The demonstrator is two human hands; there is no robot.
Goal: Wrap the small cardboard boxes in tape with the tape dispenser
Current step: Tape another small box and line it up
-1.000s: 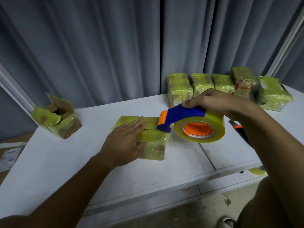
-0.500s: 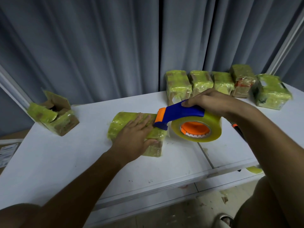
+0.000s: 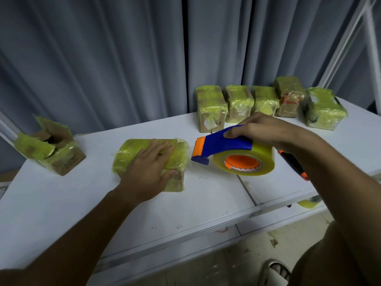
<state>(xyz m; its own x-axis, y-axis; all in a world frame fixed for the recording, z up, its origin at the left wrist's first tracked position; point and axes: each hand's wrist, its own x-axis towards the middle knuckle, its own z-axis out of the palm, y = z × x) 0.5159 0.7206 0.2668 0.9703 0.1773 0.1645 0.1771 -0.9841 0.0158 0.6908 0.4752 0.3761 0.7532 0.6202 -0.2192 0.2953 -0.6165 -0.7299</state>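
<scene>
Since the earlier frame, tape dispenser (image 3: 233, 153) is sitting clear of the wrapped box (image 3: 132, 153), bare worktop (image 3: 206, 195) showing between. Right hand (image 3: 266, 129) is gripping its blue handle; left hand (image 3: 148, 170) is pressing flat, fingers straight, on the box mid-worktop.

My feed is dim and cool-toned, with no obvious lamp; the light looks soft and diffuse, from above. The white table (image 3: 206, 203) shows only faint shadows under the hands. The tape roll (image 3: 245, 162) carries mild sheen but no harsh glare. Wide-angle distortion bends the curtain (image 3: 103, 58) folds and frame edges. Detail looks slightly soft and smeared.
</scene>
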